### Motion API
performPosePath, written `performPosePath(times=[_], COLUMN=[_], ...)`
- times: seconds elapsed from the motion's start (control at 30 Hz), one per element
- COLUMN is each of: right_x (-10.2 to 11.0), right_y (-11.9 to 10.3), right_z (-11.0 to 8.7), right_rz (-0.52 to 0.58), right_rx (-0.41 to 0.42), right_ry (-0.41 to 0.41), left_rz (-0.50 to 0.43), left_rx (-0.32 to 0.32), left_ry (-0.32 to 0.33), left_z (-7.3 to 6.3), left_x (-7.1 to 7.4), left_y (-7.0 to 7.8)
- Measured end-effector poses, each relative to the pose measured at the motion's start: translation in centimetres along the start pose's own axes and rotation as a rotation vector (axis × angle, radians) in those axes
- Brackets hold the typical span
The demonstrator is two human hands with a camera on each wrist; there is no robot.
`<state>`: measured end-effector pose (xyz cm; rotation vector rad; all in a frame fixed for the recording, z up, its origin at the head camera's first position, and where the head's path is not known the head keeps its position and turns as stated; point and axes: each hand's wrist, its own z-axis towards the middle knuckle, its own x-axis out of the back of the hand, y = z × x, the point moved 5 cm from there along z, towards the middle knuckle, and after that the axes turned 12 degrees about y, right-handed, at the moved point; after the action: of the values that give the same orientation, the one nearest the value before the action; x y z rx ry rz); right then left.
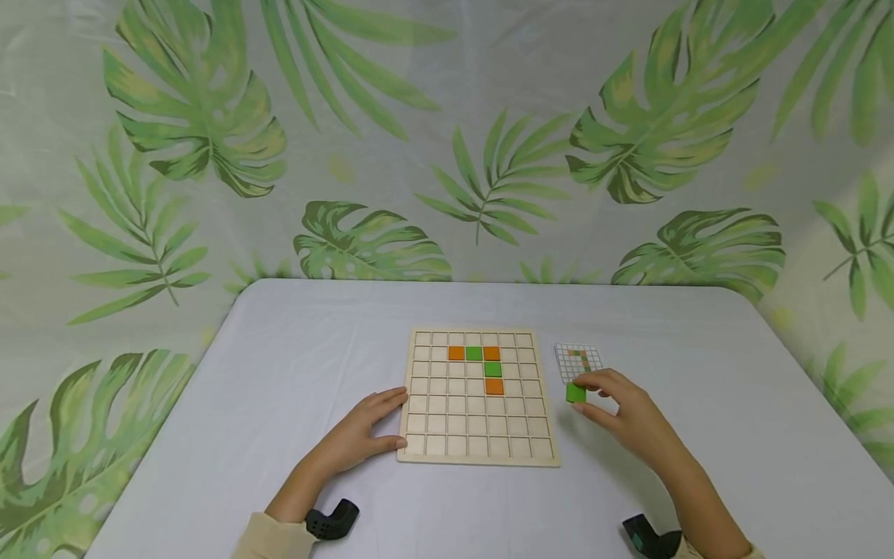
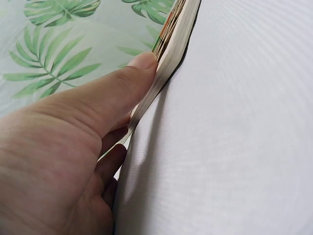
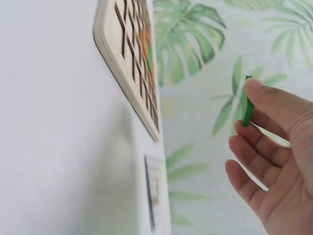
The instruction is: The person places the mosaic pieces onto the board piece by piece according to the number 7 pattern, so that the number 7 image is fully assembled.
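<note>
A square wooden grid board lies on the table, with several orange and green tiles set in its upper cells. Three orange ones, such as the orange tile, alternate with two green ones, such as the green tile. My left hand rests against the board's left edge, thumb and fingers touching its side. Right of the board, my right hand pinches a loose green tile between thumb and fingers, above the table. In the right wrist view this thin green tile is seen edge-on.
A small printed card with a coloured grid pattern lies right of the board, just beyond the right hand. White cloth covers the table. Behind it hangs a leaf-patterned backdrop. Each wrist wears a black device.
</note>
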<state>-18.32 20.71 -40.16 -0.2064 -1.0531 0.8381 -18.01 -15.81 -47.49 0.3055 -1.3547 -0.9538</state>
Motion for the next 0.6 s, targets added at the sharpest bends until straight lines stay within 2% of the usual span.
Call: performPosePath(times=[0.37, 0.6], right_x=[-6.1, -8.6], right_y=[-1.9, -2.2], right_z=[1.5, 1.7], right_rz=[0.120, 0.128], right_rx=[0.030, 0.037], right_ry=[-0.090, -0.120], left_rz=[0.005, 0.001], left_rx=[0.018, 0.020], left_ry=[-0.009, -0.013], left_z=[0.0, 0.0], left_x=[0.0, 0.0], left_y=[-0.1, 0.0])
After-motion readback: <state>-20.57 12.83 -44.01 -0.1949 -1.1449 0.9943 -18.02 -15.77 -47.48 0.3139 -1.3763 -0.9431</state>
